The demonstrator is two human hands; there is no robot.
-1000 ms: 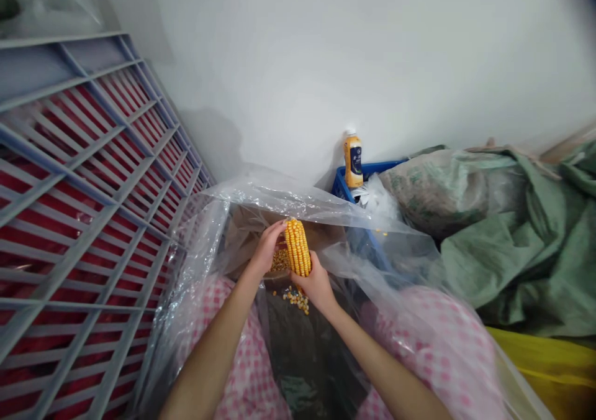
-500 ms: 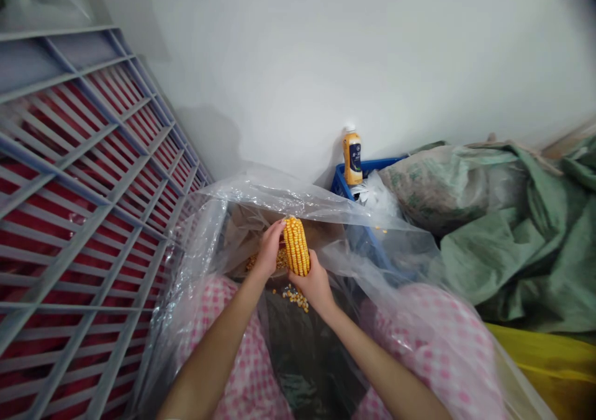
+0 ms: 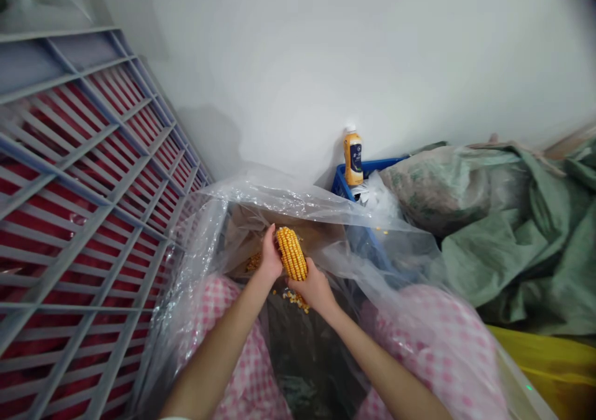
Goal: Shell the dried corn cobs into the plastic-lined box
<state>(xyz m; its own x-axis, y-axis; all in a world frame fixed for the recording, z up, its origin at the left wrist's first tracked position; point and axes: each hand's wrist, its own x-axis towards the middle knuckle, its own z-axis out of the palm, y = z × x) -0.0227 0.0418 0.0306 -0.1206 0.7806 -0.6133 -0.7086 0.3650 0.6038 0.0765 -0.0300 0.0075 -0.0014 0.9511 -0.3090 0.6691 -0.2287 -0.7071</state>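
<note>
A yellow ear of corn (image 3: 292,254) is held tilted over a clear plastic bag, its top end leaning left. My right hand (image 3: 314,286) is closed around its lower end, with the thumb along the side. My left hand (image 3: 271,255) cups the upper left side; its thumb points up and the other fingers are hidden behind the ear. Below the hands, loose kernels (image 3: 298,301) lie on dark material, and more kernels (image 3: 254,261) rest in the bag to the left. The clear plastic bag (image 3: 298,204) spreads around my hands and over my knees.
A slatted grey crate (image 3: 112,204) with red contents stands on the left. To the right, a blue basket (image 3: 342,187) has a yellow drink bottle (image 3: 353,159) at its corner. Green sacks (image 3: 507,252) and a yellow item (image 3: 549,364) lie farther right, by the white wall (image 3: 326,66).
The ear of corn has tipped further left and dropped slightly. My left hand has shifted from its top edge to lower along its left side. My right hand keeps its hold.
</note>
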